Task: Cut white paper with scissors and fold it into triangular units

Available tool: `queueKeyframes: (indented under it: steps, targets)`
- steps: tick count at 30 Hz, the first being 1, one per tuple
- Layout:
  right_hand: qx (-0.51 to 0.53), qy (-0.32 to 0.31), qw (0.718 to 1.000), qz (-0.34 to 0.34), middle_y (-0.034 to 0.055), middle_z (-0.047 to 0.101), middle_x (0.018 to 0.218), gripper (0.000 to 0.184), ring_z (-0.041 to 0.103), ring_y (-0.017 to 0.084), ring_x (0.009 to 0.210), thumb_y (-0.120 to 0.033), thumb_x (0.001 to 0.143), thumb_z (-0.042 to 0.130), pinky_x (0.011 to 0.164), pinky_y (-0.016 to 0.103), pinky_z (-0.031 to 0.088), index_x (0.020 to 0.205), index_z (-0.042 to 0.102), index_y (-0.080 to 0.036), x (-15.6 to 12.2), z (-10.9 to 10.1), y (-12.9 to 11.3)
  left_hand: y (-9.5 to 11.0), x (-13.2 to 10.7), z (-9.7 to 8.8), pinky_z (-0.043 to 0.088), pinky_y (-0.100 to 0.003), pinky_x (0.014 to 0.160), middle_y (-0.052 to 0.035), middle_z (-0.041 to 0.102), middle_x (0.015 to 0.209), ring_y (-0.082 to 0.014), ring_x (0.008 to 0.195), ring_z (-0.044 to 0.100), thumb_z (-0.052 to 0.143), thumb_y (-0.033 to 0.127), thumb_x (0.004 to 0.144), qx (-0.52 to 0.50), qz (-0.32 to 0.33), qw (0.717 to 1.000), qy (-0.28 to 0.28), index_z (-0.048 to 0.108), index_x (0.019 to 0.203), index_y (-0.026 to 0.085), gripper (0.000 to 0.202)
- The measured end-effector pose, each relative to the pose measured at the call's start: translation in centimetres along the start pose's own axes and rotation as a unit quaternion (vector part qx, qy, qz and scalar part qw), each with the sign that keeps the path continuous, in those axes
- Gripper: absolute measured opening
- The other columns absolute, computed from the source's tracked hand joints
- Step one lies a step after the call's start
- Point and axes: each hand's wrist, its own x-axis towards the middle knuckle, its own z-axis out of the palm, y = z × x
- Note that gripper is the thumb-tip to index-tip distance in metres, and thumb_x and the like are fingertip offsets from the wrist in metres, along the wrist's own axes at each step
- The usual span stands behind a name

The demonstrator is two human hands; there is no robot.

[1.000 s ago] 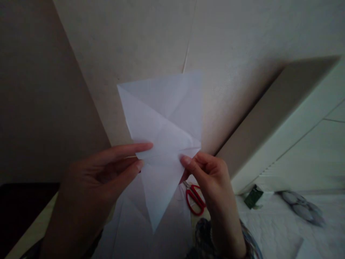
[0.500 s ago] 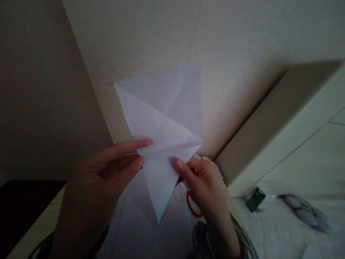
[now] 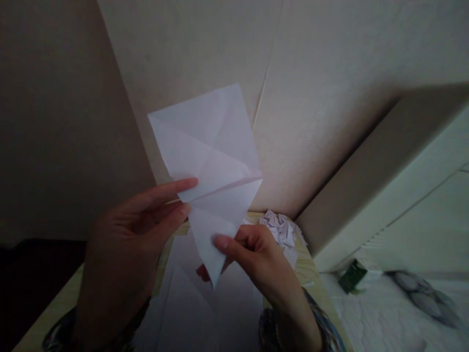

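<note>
A folded white paper [image 3: 210, 161] with several creases is held up in front of a beige wall. My left hand [image 3: 128, 234] pinches its left edge, index finger stretched along the horizontal fold and thumb below it. My right hand [image 3: 252, 254] grips the lower pointed tip of the paper between thumb and fingers. Both hands are closed on the same sheet.
A pile of small folded white paper pieces [image 3: 282, 230] lies on a light wooden table [image 3: 315, 278], and a flat white sheet [image 3: 198, 313] lies below the hands. A white cabinet [image 3: 403, 195], a dark green packet [image 3: 351, 276] and a grey object [image 3: 428, 296] are at right.
My right hand slid down from the paper's right corner to its lower tip. The paper tilted left and rose slightly. The red scissors are now hidden and the paper pile came into view.
</note>
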Motion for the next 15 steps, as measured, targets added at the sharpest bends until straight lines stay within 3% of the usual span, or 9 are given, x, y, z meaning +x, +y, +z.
queueKeyframes:
  steps: [4,7,10,12,15]
  targets:
    - [-0.006,-0.012,1.000,-0.014,0.0028,0.068,0.048,0.054,0.066,0.015,0.049,-0.065,0.080,0.066,0.055,0.025,0.054,0.054,0.072,-0.019,-0.1,-0.4,0.2,-0.6,0.1,0.0,0.051,-0.010,0.051,0.0046,0.079,0.075,-0.0095,0.063,0.068,0.081,0.018,0.063,-0.011,-0.004,1.000,0.028,0.083,0.088,0.029,0.028]
    - [0.011,-0.041,0.999,-0.005,0.0025,0.076,0.064,0.040,0.071,0.015,0.062,-0.059,0.074,0.076,0.063,0.024,0.054,0.071,0.079,-0.019,-0.1,-0.3,0.5,-0.5,0.0,0.2,0.048,-0.009,0.047,0.0047,0.077,0.069,-0.0074,0.057,0.063,0.079,0.017,0.065,-0.015,0.017,0.998,0.062,0.082,0.090,0.026,0.027]
    - [0.042,-0.067,0.997,0.021,0.0000,0.075,0.063,0.032,0.070,0.012,0.059,-0.052,0.078,0.076,0.061,0.021,0.052,0.076,0.079,-0.020,-0.2,-0.4,0.9,-0.3,-0.1,0.5,0.044,-0.009,0.042,0.0062,0.073,0.060,-0.0064,0.050,0.057,0.078,0.015,0.064,-0.033,-0.002,0.998,0.045,0.083,0.087,0.026,0.027]
    - [0.040,-0.070,0.997,0.021,0.0000,0.076,0.065,0.028,0.072,0.012,0.061,-0.048,0.079,0.075,0.064,0.021,0.053,0.078,0.080,-0.021,-0.3,-0.7,0.9,-0.2,-0.1,0.6,0.044,-0.009,0.043,0.0064,0.075,0.062,-0.0065,0.051,0.059,0.078,0.015,0.064,-0.034,-0.006,0.999,0.037,0.083,0.087,0.027,0.027]
    - [0.010,-0.072,0.997,0.004,0.0018,0.080,0.080,0.022,0.076,0.017,0.078,-0.042,0.076,0.080,0.079,0.029,0.057,0.085,0.080,-0.022,-0.5,-1.3,0.7,-0.3,-0.2,0.6,0.048,-0.008,0.049,0.0065,0.077,0.069,-0.0065,0.058,0.064,0.078,0.016,0.065,-0.018,0.017,0.997,0.067,0.083,0.088,0.028,0.026]
